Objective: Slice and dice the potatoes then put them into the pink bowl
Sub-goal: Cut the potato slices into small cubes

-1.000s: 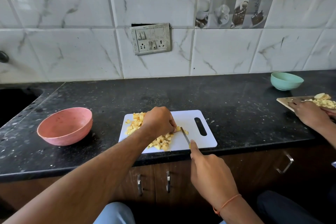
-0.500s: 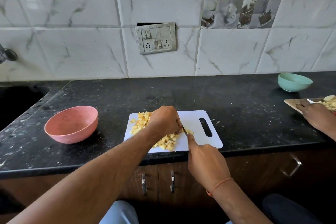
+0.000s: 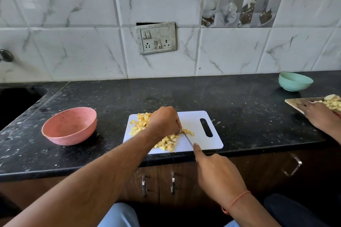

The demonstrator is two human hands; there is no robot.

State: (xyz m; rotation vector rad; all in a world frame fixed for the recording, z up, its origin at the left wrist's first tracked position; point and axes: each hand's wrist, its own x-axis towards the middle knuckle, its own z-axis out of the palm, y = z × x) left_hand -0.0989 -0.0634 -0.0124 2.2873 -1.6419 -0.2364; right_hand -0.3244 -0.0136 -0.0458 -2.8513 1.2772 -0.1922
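Nearest you, at the counter's front edge, your right hand [image 3: 216, 173] grips the knife [image 3: 188, 139], index finger laid along its spine, blade on the white cutting board [image 3: 201, 141]. Just beyond, your left hand [image 3: 164, 120] curls over the diced potatoes [image 3: 166, 143], fingertips pinching pieces beside the blade. The pink bowl [image 3: 70, 125] sits left of the board, apart from it. Far right, another person's hand [image 3: 315, 114] rests on a wooden board [image 3: 293, 102], near a green bowl [image 3: 295, 81].

Left hand [image 3: 164, 121] curled over potato dice [image 3: 167, 143] on white board [image 3: 203, 142] — right hand [image 3: 217, 175] grips knife [image 3: 188, 139] — pink bowl [image 3: 70, 125] left
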